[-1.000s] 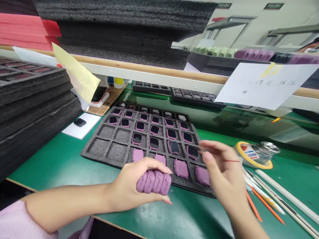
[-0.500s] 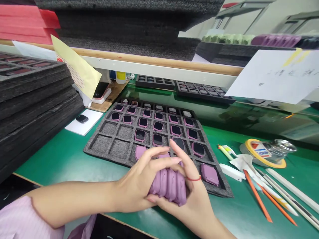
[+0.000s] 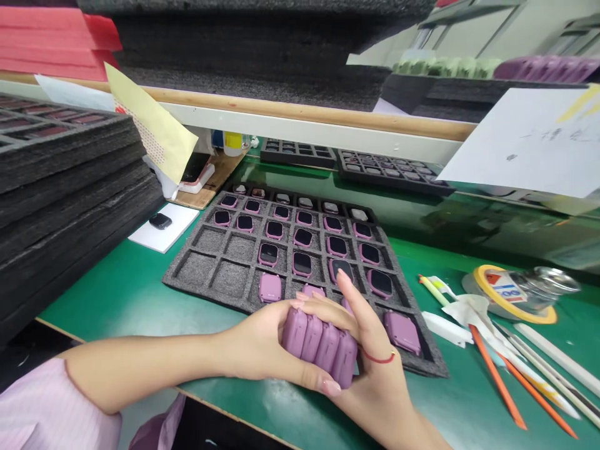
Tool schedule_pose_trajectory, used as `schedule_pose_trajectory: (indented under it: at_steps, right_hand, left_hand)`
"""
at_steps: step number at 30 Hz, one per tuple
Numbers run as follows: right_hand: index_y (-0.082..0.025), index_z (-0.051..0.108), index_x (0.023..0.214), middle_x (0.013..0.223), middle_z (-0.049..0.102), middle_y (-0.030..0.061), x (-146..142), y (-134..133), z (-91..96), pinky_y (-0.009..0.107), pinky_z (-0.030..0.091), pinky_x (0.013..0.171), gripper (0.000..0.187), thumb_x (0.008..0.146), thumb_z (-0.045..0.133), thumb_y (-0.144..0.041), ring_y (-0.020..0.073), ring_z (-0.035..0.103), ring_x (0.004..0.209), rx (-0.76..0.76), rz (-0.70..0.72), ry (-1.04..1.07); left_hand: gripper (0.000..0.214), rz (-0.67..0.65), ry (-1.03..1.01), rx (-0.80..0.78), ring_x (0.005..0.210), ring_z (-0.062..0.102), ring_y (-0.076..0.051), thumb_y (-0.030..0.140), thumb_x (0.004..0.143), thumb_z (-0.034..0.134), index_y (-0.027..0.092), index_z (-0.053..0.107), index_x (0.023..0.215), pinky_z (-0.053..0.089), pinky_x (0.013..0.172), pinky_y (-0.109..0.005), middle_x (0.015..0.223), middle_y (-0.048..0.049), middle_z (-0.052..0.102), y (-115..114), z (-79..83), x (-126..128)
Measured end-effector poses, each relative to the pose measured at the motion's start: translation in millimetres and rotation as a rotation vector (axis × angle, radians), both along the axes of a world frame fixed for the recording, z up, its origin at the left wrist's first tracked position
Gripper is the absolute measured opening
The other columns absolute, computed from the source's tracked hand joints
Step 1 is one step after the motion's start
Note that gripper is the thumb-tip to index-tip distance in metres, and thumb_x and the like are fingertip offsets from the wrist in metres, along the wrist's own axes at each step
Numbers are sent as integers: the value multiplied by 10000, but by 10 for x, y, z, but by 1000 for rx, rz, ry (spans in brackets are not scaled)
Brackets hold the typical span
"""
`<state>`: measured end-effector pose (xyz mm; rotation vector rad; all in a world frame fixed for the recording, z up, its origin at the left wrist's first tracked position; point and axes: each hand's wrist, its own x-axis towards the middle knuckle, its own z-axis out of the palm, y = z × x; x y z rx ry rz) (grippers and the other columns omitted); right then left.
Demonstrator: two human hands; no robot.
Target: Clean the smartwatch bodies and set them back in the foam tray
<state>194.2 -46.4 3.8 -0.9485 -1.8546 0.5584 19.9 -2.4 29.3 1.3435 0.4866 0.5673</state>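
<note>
Between my two hands is a row of several purple watch cases [image 3: 321,349], pressed side by side with their edges facing me. My left hand [image 3: 267,347] grips the row from the left, its thumb stretched along the front and its fingertips over the top. From the right, my right hand [image 3: 375,356] wraps round the same cases, a red string at its wrist; some of its fingers are hidden behind them. Just beyond lies a black foam tray [image 3: 227,279] with purple watches in its compartments, some dark screen up. A purple case back [image 3: 270,287] shows in the front row.
To the left rises a stack of foam trays [image 3: 70,169]; near it a dark watch piece [image 3: 160,220] lies on a white pad [image 3: 175,231]. At right are orange sticks [image 3: 499,378], a glass jar [image 3: 539,294] and yellow tape [image 3: 482,278]. A shelf edge [image 3: 281,114] crosses above.
My left thumb has moved from under the cases to across their front, and its fingers have closed over the top. The row is tilted a little more. The view has shifted slightly.
</note>
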Motion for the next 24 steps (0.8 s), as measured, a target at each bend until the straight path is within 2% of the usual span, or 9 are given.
schedule_pose_trajectory:
  at_steps: [3, 5, 8, 12, 15, 17, 20, 22, 24]
  right_hand:
    - [-328, 188, 1609, 1436, 608, 110, 2, 39, -19, 503, 547, 1071, 957, 852, 773, -336, 306, 647, 1245, 16, -15, -34]
    - [-321, 157, 1616, 1381, 651, 104, -1, 81, 8, 482, 556, 1060, 962, 864, 757, -304, 287, 658, 1234, 17, 12, -56]
    - [-314, 102, 1622, 1285, 709, 83, -28, 160, 99, 434, 576, 1029, 967, 875, 708, -212, 250, 681, 1198, -15, 72, -145]
    - [-340, 127, 1616, 1332, 681, 70, -110, 233, 174, 429, 572, 1018, 929, 869, 629, -110, 236, 667, 1209, -20, 106, -313]
    - [-341, 147, 1610, 1449, 582, 94, -128, 224, 165, 450, 537, 1065, 925, 871, 679, -176, 253, 595, 1303, -10, 122, -299]
    - [-325, 207, 1592, 1453, 558, 114, -88, 199, 163, 442, 539, 1063, 927, 842, 743, -237, 264, 578, 1316, -25, 108, -218]
    - [-303, 503, 1368, 1251, 661, 96, 15, 176, 194, 377, 592, 976, 635, 804, 786, -224, 240, 661, 1182, 2, 39, -70]
    - [-278, 636, 1068, 1133, 704, 76, 73, 181, 228, 328, 615, 909, 333, 788, 800, -201, 222, 705, 1086, 43, 30, -57]
    - [-254, 672, 871, 1090, 728, 78, 106, 195, 261, 317, 624, 874, 158, 794, 799, -200, 226, 732, 1033, 65, 48, -86]
  left_hand:
    - [503, 30, 5, -12, 1100, 665, -245, 287, 658, 901, 200, 690, 1106, 527, 1033, -424, 1086, -34, 688, 15, -15, -13]
    - [484, 37, 7, -43, 1055, 676, -238, 259, 659, 892, 194, 692, 1094, 550, 989, -414, 1048, -35, 691, 21, -43, -32]
    - [487, 52, -23, -144, 1014, 686, -235, 246, 643, 898, 188, 694, 1081, 563, 936, -396, 1019, -46, 700, 37, -86, -54]
    - [423, 100, -169, -303, 945, 691, -193, 306, 647, 916, 159, 715, 989, 540, 926, -332, 918, -41, 713, 52, -128, -51]
    - [360, 123, -208, -436, 753, 685, -131, 349, 667, 914, 146, 719, 892, 557, 808, -265, 755, -7, 693, 43, -135, -50]
    - [418, 105, -215, -551, 732, 706, -135, 384, 671, 911, 150, 725, 963, 566, 758, -256, 794, -27, 722, 36, -127, -60]
    - [508, 53, -258, -647, 843, 756, -187, 388, 682, 905, 153, 712, 1088, 571, 747, -249, 996, -107, 759, 38, -124, -78]
    - [472, 33, -290, -660, 869, 764, -202, 358, 701, 895, 152, 706, 1081, 562, 730, -233, 985, -114, 763, 46, -143, -82]
    - [444, 21, -320, -681, 859, 764, -202, 338, 722, 883, 162, 695, 1084, 562, 737, -242, 905, -91, 765, 49, -176, -78]
